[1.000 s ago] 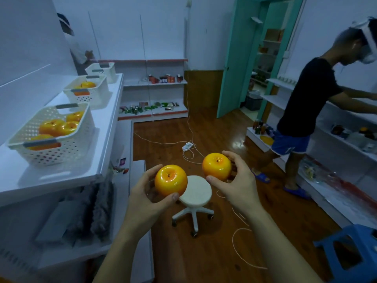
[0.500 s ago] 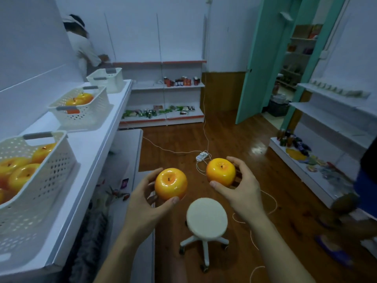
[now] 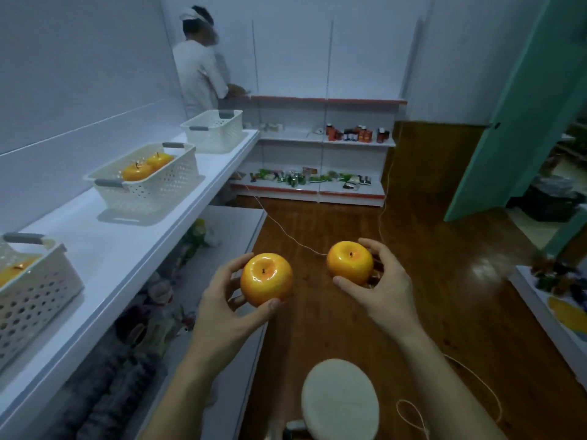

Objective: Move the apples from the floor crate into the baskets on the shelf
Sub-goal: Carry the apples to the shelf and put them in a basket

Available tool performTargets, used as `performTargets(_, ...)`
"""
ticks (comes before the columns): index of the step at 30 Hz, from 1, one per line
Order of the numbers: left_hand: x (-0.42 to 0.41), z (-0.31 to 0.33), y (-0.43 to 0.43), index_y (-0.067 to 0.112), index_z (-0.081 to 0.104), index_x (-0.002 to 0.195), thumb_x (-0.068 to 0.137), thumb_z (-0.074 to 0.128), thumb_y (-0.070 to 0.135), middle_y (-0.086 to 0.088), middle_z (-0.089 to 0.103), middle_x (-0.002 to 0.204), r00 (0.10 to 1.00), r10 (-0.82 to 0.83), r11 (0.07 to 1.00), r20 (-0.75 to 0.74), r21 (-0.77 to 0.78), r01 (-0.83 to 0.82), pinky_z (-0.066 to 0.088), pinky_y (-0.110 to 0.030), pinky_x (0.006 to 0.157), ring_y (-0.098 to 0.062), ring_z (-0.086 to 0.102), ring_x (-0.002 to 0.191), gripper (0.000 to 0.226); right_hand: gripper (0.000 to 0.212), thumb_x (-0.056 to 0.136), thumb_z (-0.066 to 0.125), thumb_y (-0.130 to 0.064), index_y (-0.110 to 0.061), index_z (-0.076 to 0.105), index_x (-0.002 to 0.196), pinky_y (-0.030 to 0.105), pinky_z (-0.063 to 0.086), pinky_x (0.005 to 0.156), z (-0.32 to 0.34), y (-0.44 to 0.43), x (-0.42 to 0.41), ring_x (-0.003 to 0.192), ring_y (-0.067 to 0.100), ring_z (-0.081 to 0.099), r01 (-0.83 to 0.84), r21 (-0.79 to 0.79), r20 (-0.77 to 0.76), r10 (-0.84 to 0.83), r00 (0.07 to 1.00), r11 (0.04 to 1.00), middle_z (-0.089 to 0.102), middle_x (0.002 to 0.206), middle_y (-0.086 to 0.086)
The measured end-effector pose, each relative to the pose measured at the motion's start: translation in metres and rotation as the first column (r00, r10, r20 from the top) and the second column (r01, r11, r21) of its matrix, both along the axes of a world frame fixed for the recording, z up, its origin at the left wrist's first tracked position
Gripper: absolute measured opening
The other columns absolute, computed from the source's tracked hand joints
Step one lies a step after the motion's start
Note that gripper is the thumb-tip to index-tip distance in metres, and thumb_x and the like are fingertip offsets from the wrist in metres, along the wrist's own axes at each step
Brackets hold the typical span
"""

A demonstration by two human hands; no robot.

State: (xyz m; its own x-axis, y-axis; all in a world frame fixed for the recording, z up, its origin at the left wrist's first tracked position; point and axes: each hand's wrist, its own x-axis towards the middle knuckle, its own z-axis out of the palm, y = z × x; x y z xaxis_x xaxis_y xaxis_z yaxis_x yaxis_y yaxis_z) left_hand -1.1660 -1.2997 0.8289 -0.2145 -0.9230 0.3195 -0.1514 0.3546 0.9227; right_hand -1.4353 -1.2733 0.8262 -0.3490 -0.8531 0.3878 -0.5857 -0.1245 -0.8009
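Apples, 1 gripped in left hand (image 3: 228, 309), 1 in right hand (image 3: 386, 289), basket (image 3: 149, 185) on shelf (image 3: 104, 249)

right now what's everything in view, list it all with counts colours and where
baskets: three, white perforated, along the left shelf
apples in baskets: two yellow-orange in the middle basket, at least one in the nearest; far basket's contents hidden
held apples: two, yellow-orange, one in each hand
stool: one, white round seat, on the floor below the hands
cord: white, trailing across the wooden floor
back shelves: white with red trim, small goods too blurred to count
door: one, teal, open at right
other person: one, white top, at the back shelves
left hand: grip on one apple
right hand: grip on the other apple
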Motion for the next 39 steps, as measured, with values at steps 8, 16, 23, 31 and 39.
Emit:
performTargets(8, 0.008, 0.028, -0.054, 0.037, 0.054, 0.133, 0.070, 0.089, 0.031, 0.013, 0.061, 0.128, 0.979, 0.202, 0.979, -0.032, 0.014, -0.202, 0.058, -0.026, 0.087, -0.007, 0.065, 0.111, 0.072, 0.078, 0.066, 0.092, -0.040, -0.039, 0.052, 0.133, 0.009, 0.048, 0.071, 0.028, -0.109, 0.010, 0.106, 0.000, 0.056, -0.230, -0.036, 0.004, 0.230, 0.973, 0.973, 0.055, 0.126, -0.013)
performTargets(16, 0.049, 0.074, -0.127, 0.043, 0.049, 0.135, 0.066, 0.085, 0.042, 0.015, 0.053, 0.136, 0.908, 0.418, 0.903, -0.006, -0.103, -0.416, 0.058, -0.022, 0.083, -0.011, 0.062, 0.114, 0.078, 0.076, 0.059, 0.090, -0.044, -0.048, 0.048, 0.122, 0.037, 0.058, 0.085, 0.069, -0.226, 0.070, 0.108, 0.010, 0.058, -0.474, -0.031, 0.056, 0.475, 0.878, 0.880, 0.052, 0.127, -0.011)
performTargets(23, 0.099, 0.121, -0.216, 0.040, 0.045, 0.136, 0.071, 0.088, 0.043, 0.008, 0.048, 0.139, 0.800, 0.596, 0.797, 0.069, -0.172, -0.579, 0.052, -0.023, 0.083, -0.015, 0.059, 0.114, 0.078, 0.082, 0.050, 0.082, -0.054, -0.044, 0.043, 0.122, 0.044, 0.058, 0.086, 0.128, -0.341, 0.134, 0.105, 0.014, 0.059, -0.586, -0.007, -0.053, 0.585, 0.810, 0.810, 0.052, 0.121, -0.007)
performTargets(31, 0.146, 0.128, -0.296, 0.035, 0.048, 0.130, 0.065, 0.080, 0.044, 0.002, 0.050, 0.125, 0.651, 0.706, 0.704, 0.278, -0.179, -0.687, 0.054, -0.037, 0.089, -0.018, 0.058, 0.105, 0.073, 0.075, 0.057, 0.086, -0.042, -0.044, 0.052, 0.125, 0.038, 0.056, 0.085, 0.168, -0.450, 0.207, 0.106, 0.019, 0.057, -0.652, 0.122, -0.276, 0.656, 0.702, 0.749, 0.053, 0.125, 0.001)
performTargets(39, 0.170, 0.122, -0.325, 0.033, 0.050, 0.123, 0.050, 0.070, 0.055, 0.003, 0.059, 0.114, 0.550, 0.614, 0.711, 0.566, -0.093, -0.697, 0.050, -0.033, 0.076, -0.019, 0.058, 0.096, 0.079, 0.065, 0.065, 0.084, -0.031, -0.035, 0.055, 0.123, 0.024, 0.045, 0.059, 0.162, -0.497, 0.253, 0.086, 0.010, 0.057, -0.671, 0.376, -0.339, 0.769, 0.542, 0.639, 0.059, 0.106, -0.005)
